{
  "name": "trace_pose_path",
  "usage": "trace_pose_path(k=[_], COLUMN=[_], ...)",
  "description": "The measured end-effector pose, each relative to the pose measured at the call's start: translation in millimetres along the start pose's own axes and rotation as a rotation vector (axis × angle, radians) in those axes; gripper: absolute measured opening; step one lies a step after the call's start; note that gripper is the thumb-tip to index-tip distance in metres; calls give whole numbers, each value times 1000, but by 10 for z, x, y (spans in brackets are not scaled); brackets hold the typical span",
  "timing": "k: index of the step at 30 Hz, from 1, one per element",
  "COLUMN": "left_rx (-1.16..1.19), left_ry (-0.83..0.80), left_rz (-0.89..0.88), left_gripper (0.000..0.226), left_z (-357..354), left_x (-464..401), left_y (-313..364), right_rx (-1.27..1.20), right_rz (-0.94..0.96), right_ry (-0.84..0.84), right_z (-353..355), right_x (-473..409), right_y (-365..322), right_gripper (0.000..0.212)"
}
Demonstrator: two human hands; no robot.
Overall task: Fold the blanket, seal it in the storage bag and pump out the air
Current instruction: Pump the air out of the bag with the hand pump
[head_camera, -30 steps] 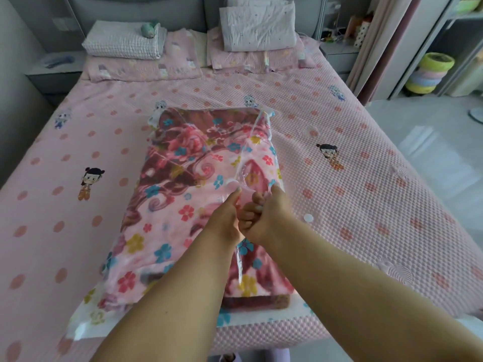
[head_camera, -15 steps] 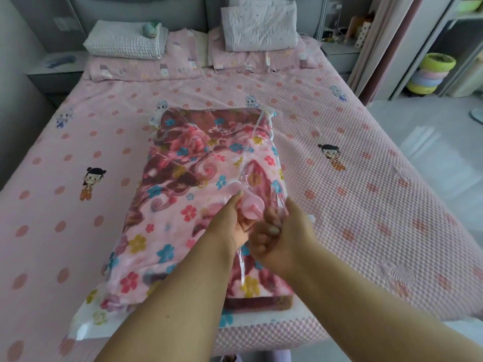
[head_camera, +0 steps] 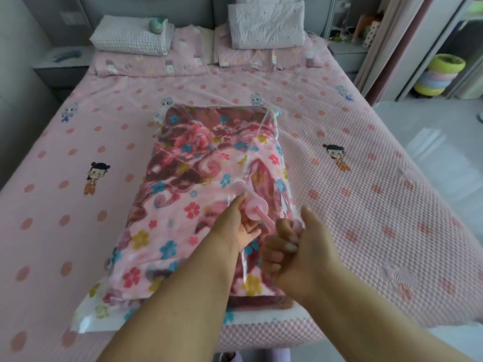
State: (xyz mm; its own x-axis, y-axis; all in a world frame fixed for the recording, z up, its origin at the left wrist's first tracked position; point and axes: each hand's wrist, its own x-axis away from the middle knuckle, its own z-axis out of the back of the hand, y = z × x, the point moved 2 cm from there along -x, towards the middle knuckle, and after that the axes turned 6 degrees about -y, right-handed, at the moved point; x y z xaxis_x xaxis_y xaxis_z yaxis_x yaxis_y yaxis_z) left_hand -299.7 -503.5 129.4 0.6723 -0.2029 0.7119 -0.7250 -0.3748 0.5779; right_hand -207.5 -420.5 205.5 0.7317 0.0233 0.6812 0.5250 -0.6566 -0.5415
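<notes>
Right hand (head_camera: pixel 292 254) fist-curled on the handle of one pink pump (head_camera: pixel 251 206); left hand (head_camera: pixel 236 222) wraps its barrel. One floral blanket (head_camera: pixel 198 194) sits inside one clear storage bag (head_camera: pixel 94 318), mid-bed (head_camera: pixel 392 205); both forearms reach forward

The bed (head_camera: pixel 366 205) has a pink dotted cover with small cartoon figures. The storage bag (head_camera: pixel 198 205), with the folded flowered blanket (head_camera: pixel 183 163) inside, lies flat on the bed's middle. Beyond the bag, near the headboard, lie pink pillows (head_camera: pixel 146 64) carrying a checked pillow (head_camera: pixel 128 39) and a folded white cloth (head_camera: pixel 266 24).
</notes>
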Motion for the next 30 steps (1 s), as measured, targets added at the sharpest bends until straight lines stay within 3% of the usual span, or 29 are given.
trace_pose_path(k=[3,7,9,11,15,18,22,25,27,30], left_rx=[-22,-14,10,17,-32,-47,-14,-16,43,8], left_ry=[-62,-32,-26,-5,-67,-40,14,-15,-63,-19], left_rz=[89,70,22,-14,55,57,4,47,86,86], left_gripper=[41,38,31,25,42,42,24,42,55,46], left_z=[-68,-78,-33,1,-101,-95,-21,-40,-71,-84], left_x=[103,82,27,-11,107,87,21,54,71,46], left_y=[18,18,-10,-12,-1,-9,-37,-35,-18,-41], right_rx=[-38,164,9,-14,-2,144,-98,-130,-53,86], right_rz=[7,150,-12,-4,11,162,-21,-4,12,136], right_ry=[33,-68,-73,-25,35,-32,-5,38,47,-40], right_z=[-190,-57,-78,-9,-207,-38,20,-70,-222,17], right_x=[-293,-241,13,107,-323,-366,19,-260,-467,-395], right_y=[-91,-135,-66,-7,-109,-130,61,5,-62,-79], right_gripper=[64,62,63,65,66,66,65,64,67,67])
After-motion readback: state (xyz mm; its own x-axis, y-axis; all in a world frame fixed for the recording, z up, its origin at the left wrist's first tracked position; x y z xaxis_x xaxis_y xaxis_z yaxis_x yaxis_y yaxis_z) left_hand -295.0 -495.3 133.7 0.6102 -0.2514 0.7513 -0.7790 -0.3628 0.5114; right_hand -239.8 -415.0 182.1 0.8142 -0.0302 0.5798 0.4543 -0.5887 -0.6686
